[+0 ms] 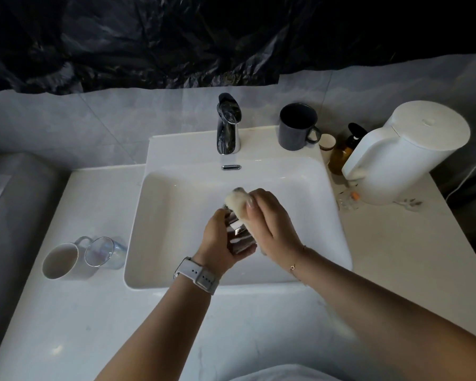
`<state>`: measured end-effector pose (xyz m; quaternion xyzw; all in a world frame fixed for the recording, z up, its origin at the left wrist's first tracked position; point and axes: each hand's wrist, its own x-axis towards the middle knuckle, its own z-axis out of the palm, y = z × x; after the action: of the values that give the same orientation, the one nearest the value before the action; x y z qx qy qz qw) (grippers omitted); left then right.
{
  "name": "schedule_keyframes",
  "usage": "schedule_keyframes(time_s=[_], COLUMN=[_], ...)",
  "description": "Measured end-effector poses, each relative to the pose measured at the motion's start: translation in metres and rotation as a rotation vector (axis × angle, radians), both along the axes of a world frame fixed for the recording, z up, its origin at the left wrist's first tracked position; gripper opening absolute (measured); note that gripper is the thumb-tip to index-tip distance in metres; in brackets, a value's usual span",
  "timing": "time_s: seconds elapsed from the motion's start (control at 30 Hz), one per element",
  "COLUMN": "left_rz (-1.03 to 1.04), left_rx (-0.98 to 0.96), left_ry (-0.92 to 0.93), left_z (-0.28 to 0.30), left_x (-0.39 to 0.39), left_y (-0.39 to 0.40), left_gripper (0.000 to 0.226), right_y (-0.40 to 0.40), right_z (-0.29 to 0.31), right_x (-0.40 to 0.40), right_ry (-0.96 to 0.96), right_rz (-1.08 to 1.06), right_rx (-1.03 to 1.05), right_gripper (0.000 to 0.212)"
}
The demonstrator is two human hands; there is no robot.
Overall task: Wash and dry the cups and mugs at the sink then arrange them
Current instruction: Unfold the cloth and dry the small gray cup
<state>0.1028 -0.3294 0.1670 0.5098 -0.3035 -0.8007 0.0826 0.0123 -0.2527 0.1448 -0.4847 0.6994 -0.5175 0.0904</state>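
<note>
Over the white sink basin (176, 204), my left hand (217, 240) grips a shiny metal cup (238, 233). My right hand (272, 221) holds a pale sponge (238, 203) pressed against the cup's side. A white mug (59, 261) and a clear glass mug (102, 253) stand on the counter left of the sink. A dark grey mug (296, 127) sits on the sink ledge to the right of the chrome tap (228, 125). No water is seen running from the tap.
A white kettle (404, 152) stands at the right, with an amber pump bottle (344, 152) and a small paper cup (327, 143) beside it. Small bits of litter lie on the counter (396, 243) in front of the kettle. Black plastic sheeting covers the wall above.
</note>
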Motion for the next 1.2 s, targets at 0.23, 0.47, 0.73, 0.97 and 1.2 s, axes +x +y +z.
schedule_keyframes(time_s=[0.23,0.47,0.73,0.97,1.2], left_rz=[0.189,0.232,0.266,0.158,0.052], left_rx=[0.262,0.129,-0.029,0.133,0.436], left_ry=[-0.011,-0.069,-0.048,-0.018,0.107], left_z=[-0.008,-0.008,-0.006,-0.006,0.001], left_x=[0.003,-0.004,0.003,0.013,0.009], left_y=[0.009,0.039,0.033,0.03,0.022], left_gripper=[0.03,0.034,0.036,0.035,0.036], right_y=[0.035,0.016,0.011,0.013,0.016], right_z=[-0.033,-0.005,-0.001,0.003,0.008], right_x=[0.006,-0.01,0.027,-0.008,-0.004], right_ry=[-0.014,-0.509,-0.634,-1.06,-0.9], right_rz=[-0.028,-0.074,-0.117,0.176,0.074], right_rx=[0.0,0.214,0.201,0.124,0.161], right_gripper=[0.041,0.045,0.04,0.039,0.063])
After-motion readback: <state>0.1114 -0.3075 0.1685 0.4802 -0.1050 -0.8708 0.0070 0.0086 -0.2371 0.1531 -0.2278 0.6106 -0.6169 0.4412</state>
